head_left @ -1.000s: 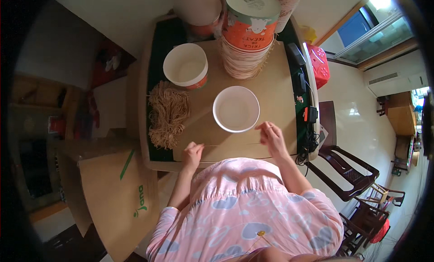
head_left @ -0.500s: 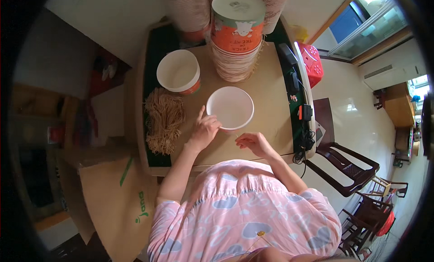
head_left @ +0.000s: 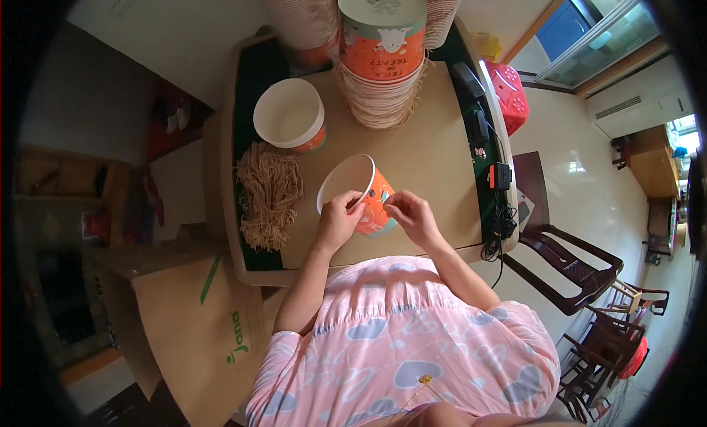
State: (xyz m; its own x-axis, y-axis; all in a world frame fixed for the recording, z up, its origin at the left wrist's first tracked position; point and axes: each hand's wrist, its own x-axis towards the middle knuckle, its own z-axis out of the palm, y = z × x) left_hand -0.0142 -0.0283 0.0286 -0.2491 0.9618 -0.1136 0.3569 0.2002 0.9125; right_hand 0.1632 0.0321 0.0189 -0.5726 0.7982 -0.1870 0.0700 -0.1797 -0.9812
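Observation:
A paper bucket [head_left: 380, 185], white inside and orange with printed figures outside, is tipped to the left in front of me. My left hand [head_left: 340, 219] grips its rim, with fingers closed at the near edge. My right hand [head_left: 414, 218] has its fingertips pinched together against the bucket's orange side; whatever is between them is too small to make out. Left of the bucket lies a bundle of tan cords [head_left: 269, 195]. Behind that bundle another paper bucket [head_left: 289, 116] stands upright, mouth up.
An upside-down stack of buckets [head_left: 383, 55] with cord handles rises at the table's far side, beside taller stacks [head_left: 302, 14]. Black adapters and cables [head_left: 501, 176] line the right edge. A cardboard box [head_left: 199, 316] stands at lower left, a dark chair [head_left: 567, 268] at right.
The bucket has tipped from upright to leaning left, showing its printed side. My left hand has shifted along its rim, and my right hand has come up to the bucket's side.

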